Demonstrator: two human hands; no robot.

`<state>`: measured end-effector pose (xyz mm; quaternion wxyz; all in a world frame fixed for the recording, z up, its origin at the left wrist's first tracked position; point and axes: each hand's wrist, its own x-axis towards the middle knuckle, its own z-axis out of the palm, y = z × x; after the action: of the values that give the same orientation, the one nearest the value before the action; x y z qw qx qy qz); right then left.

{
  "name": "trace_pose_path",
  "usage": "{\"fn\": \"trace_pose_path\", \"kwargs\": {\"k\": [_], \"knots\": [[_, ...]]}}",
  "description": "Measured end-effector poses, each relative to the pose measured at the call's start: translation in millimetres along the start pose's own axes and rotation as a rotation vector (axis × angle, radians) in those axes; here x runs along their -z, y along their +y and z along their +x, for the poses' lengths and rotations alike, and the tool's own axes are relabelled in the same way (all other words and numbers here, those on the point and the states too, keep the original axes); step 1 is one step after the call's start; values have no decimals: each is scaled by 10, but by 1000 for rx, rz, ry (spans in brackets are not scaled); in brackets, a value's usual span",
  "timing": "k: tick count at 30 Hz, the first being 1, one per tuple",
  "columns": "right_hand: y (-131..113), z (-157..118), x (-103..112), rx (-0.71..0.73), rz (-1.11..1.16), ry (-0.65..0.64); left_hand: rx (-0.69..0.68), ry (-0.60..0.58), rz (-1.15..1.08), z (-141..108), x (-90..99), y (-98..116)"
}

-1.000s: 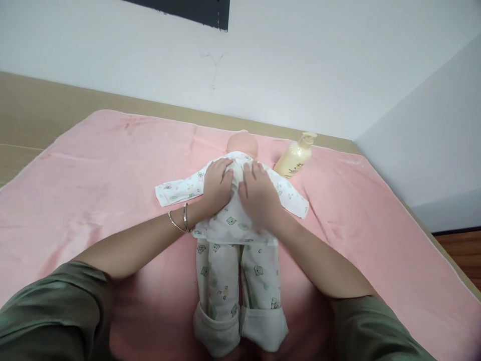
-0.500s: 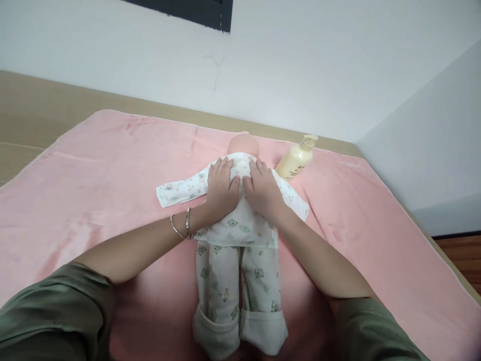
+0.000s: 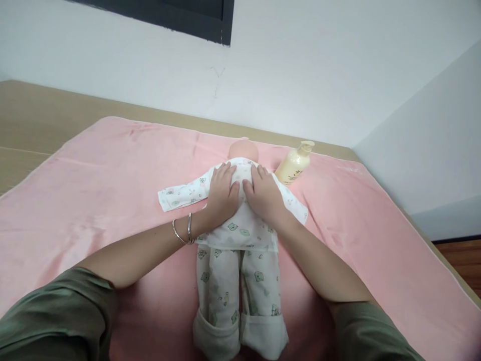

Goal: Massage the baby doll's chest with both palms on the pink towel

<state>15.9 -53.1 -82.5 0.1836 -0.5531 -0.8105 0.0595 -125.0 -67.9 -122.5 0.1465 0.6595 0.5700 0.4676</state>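
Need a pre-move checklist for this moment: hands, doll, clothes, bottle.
1. Left hand flat on the doll's shirt: ok.
2. Right hand flat on the shirt, beside the left: ok.
3. Doll lying on the pink blanket: ok.
4. Both trouser cuffs turned up: ok.
5. Pump bottle clear of both hands: ok.
6. Shirt smooth under the palms: cannot tell, hands cover it.
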Motion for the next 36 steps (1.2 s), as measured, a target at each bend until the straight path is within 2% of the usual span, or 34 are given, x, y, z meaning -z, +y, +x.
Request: {"fn": "trace_pose_path", "kwargs": {"k": [1, 4, 6, 8, 10, 13, 15, 18, 21, 23, 26, 31, 33, 36], "knots": [[-85, -93, -12, 18, -33, 24, 13, 2, -15, 19, 14, -9], [-248, -266, -29, 198, -67, 34, 1, -23, -39, 136, 62, -59], [-203, -216, -24, 293, -20, -28, -12, -46, -34, 227, 82, -96], [-39, -55, -15, 339, 65, -104, -8, -55, 8, 272, 79, -112], [173, 134, -13, 309, 142, -116, -21, -58, 99, 239, 54, -91], [377, 305, -24, 169, 172, -87, -103, -79, 235, 94, 10, -12], [357, 292, -30, 65, 135, -80, -145, -90, 267, 33, 4, 35], [130, 97, -29, -34, 34, -54, -124, -114, 278, 118, 46, 44], [-133, -161, -32, 50, -73, 15, -27, -164, 287, 315, 109, -8], [-212, -248, -41, 135, -111, 53, -10, -181, 298, 384, 126, -37], [-120, -152, -43, 169, -62, 24, -120, -148, 350, 293, 106, -23], [172, 190, 18, -5, 8, -65, -293, -137, 396, -40, 68, 106], [161, 187, 38, -19, -26, -59, -317, -167, 394, -53, 78, 128], [5, 6, 41, 45, -105, 11, -287, -198, 347, 99, 115, 90]]}}
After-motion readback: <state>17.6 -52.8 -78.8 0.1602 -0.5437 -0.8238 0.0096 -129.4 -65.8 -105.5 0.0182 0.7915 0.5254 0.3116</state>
